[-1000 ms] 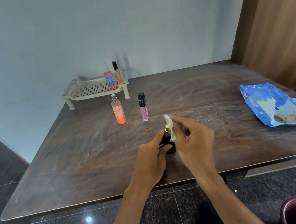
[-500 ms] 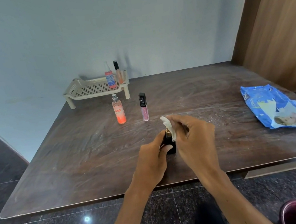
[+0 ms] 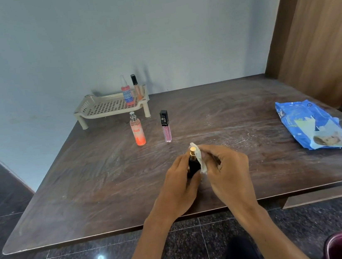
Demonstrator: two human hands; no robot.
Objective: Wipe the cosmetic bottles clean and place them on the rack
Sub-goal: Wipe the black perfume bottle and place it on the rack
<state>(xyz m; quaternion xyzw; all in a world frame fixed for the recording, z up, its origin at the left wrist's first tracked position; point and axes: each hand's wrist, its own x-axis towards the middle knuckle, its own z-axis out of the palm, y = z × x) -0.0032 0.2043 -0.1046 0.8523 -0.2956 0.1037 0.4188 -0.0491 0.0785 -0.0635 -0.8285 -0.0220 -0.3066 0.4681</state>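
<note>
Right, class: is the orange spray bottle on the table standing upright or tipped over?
Upright. The orange spray bottle stands on its base on the table, top pointing up.

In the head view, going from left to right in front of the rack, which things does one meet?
orange spray bottle → pink lip gloss tube → black bottle → blue wipes pack
</note>
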